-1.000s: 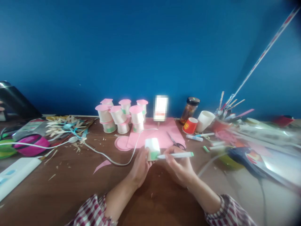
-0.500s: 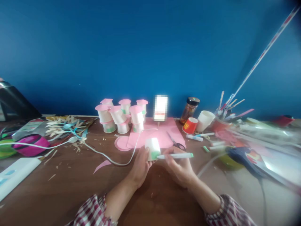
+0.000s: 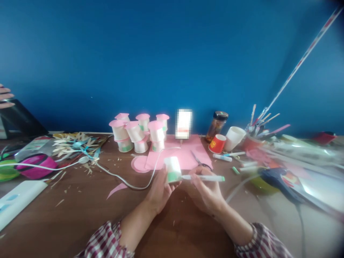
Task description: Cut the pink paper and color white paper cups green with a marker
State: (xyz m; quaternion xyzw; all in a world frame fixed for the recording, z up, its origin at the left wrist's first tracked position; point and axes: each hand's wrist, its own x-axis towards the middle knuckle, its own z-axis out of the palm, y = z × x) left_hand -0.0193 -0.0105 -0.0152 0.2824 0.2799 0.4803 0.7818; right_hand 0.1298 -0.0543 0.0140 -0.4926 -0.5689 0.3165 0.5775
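My left hand (image 3: 161, 188) is closed around a white paper cup (image 3: 173, 165) with a green patch low on its side. The cup tilts slightly over the table. A white marker (image 3: 206, 177) with a green end lies pinched in my right hand (image 3: 209, 193), its tip pointing left at the cup's coloured patch. Whether the tip touches the cup I cannot tell. Behind the cup is a pink paper sheet (image 3: 177, 148) with scissors (image 3: 200, 160) on it. Stacked paper cups with pink tops (image 3: 156, 136) stand to the left, some with green patches.
A white cable (image 3: 120, 181) loops across the table left of my hands. At the right are a red paper cup (image 3: 217, 144), a white cup (image 3: 234, 138), a dark-lidded jar (image 3: 215, 129) and a glue gun (image 3: 282, 184). A white power strip (image 3: 23, 200) lies front left.
My right hand and the marker have shifted slightly right. The cup in my left hand has turned and moved a little left, showing more of its green band. Fingers appear at the far left edge.
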